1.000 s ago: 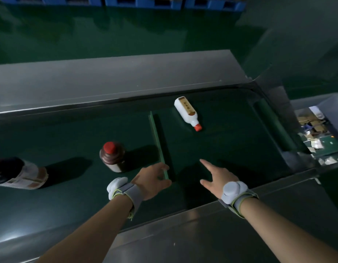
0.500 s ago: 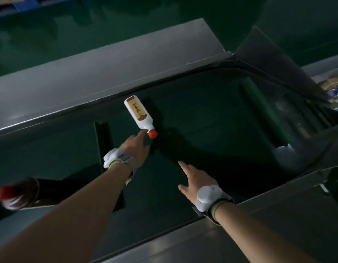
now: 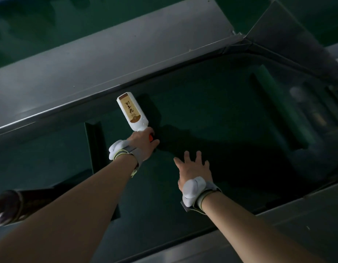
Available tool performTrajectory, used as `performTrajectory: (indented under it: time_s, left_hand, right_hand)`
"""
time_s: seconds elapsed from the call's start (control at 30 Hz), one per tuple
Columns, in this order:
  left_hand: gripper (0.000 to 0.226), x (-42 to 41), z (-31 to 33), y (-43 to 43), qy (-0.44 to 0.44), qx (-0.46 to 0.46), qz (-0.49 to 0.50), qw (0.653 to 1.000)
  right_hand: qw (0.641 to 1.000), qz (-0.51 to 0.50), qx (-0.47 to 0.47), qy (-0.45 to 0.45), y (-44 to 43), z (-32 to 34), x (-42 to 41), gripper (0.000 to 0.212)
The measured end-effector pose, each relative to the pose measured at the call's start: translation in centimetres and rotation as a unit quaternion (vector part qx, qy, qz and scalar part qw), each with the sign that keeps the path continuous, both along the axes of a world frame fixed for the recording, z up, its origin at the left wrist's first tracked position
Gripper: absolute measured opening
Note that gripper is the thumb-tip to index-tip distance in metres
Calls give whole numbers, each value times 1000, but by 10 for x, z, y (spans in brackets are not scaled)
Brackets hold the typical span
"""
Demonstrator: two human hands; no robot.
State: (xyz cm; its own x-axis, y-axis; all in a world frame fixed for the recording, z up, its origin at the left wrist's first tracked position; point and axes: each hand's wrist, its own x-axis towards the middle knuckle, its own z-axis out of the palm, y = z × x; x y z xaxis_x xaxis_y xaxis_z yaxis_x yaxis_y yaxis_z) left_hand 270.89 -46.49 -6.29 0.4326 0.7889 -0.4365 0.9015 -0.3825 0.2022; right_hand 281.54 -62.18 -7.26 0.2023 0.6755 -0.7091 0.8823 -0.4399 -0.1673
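Now left grip (image 3: pixel 143 144) curled round neck of white bottle (image 3: pixel 131 112), centre-left of frame, over green belt (image 3: pixel 211 120). Right grip (image 3: pixel 193 168) spread wide, empty, lower centre. Risk: hold only at thin neck; heavy body may swing, slip, drop.

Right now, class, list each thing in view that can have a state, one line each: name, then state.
left hand: curled round the neck of the white bottle.
right hand: open, fingers spread, holding nothing.
white bottle: red cap on, held by its neck.
dark bottle: lying on its side on the belt, blurred.
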Motion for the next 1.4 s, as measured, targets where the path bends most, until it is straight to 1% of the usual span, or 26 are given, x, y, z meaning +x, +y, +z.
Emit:
performTrajectory:
  time_s: [0.1,0.2,0.27,0.4,0.53,0.6,0.67,0.73,0.8,0.9,0.97,1.03,1.07,1.13,1.2,1.27,1.33,1.4]
  left_hand:
    - [25,-4,9,-7,5,27,-7,1000]
    - [24,-12,25,-17,-37,70,-19,997]
    - [21,-16,43,-18,-53,89,-11,995]
    - [20,-19,79,-15,-53,122,-27,991]
    - [27,-17,111,-14,-51,99,-51,992]
    - [34,-15,123,-19,-44,81,-61,994]
    - [38,-14,130,-27,-36,73,-73,994]
    - [35,-11,133,-36,-45,84,-79,992]
    - [30,-9,133,-46,-67,81,-89,991]
    - [27,-12,131,-55,-108,18,-82,991]
    - [26,-21,127,-55,-174,-40,-45,983]
    - [34,-31,119,-54,-229,-69,-22,971]
    - [44,-36,114,-53,-234,-75,-21,969]
    - [66,-39,104,-50,-202,-88,-30,975]
    - [78,-36,95,-47,-161,-106,-45,980]
    - [81,-31,88,-46,-152,-124,-49,979]
    - [80,-26,83,-43,-163,-151,-27,975]
    - [80,-24,79,-44,-183,-177,-2,967]
  right_hand:
    - [1000,-11,-15,13,9,2,3,69]
    - [998,-22,-53,28,20,12,8,63]
    - [998,-30,-46,27,25,19,9,60]
    - [996,-64,45,31,28,33,16,74]
    - [990,-99,88,47,32,52,14,89]
    - [980,-115,142,76,32,60,13,99]
    - [966,-111,203,119,31,68,10,106]
    - [955,-97,230,157,30,74,9,106]
    - [956,-76,236,157,27,75,8,92]
    - [961,-50,236,138,24,73,10,65]
    - [958,-47,242,148,23,71,13,58]
    - [950,-63,241,190,24,70,20,60]
    - [947,-74,229,213,26,71,24,63]
    - [947,-82,201,238,31,75,32,70]
    - [947,-68,192,250,37,80,38,74]
    - [940,-73,189,276,40,85,43,76]
    - [921,-92,187,328,42,91,49,77]
    - [902,-111,183,374,43,94,52,72]
